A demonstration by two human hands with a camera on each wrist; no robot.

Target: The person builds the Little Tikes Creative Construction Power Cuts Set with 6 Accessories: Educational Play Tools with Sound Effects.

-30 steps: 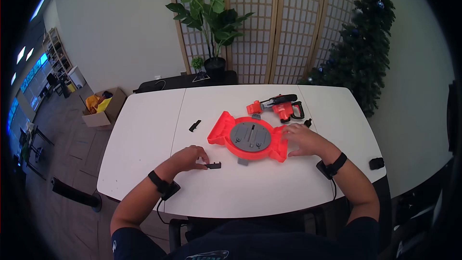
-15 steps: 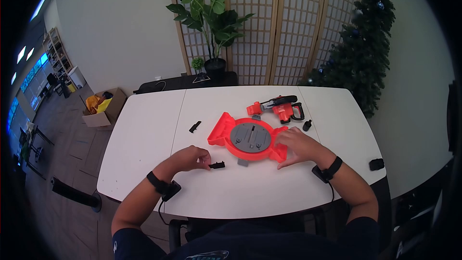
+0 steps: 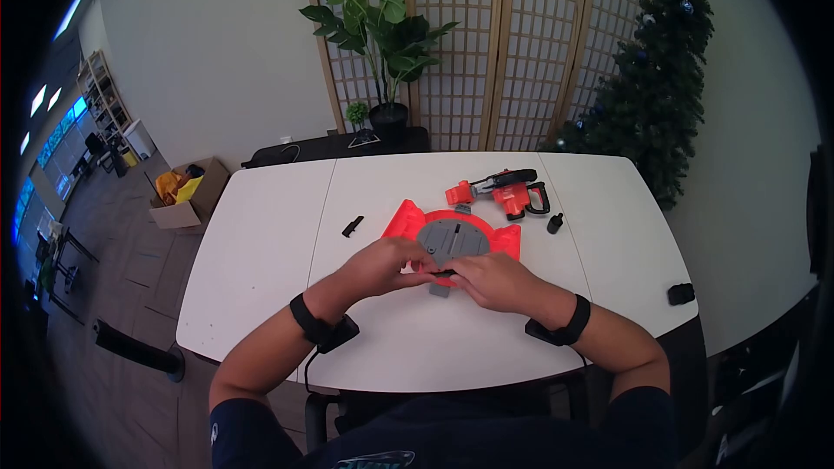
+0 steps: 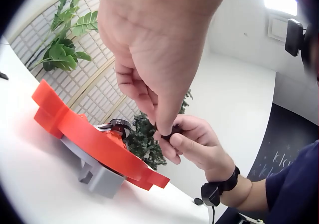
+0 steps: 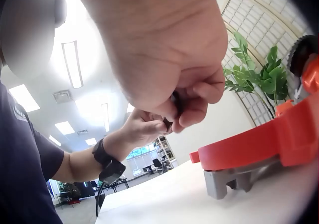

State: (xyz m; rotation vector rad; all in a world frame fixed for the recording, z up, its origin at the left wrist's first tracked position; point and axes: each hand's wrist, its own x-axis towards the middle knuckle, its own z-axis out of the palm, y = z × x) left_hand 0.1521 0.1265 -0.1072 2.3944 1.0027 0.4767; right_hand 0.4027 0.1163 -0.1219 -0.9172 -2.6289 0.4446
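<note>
Both hands meet over the near side of a red saw base, with a small black plastic piece between their fingertips. My left hand pinches one end of it with thumb and fingers. From the other side my right hand pinches it too, and the fingers cover most of its shape. In the left wrist view the black piece is held up off the table, beside the base. The base lies flat, its round grey turntable facing up and partly hidden by the hands.
Behind the base lies a red and black toy saw. A second black piece is left of the base, a small black knob-like part right of it. Another black object sits by the right table edge.
My left hand has lifted the black piece from the table and brought it rightward over the base's near side. The right hand has left the base's right end and moved left to meet it.
</note>
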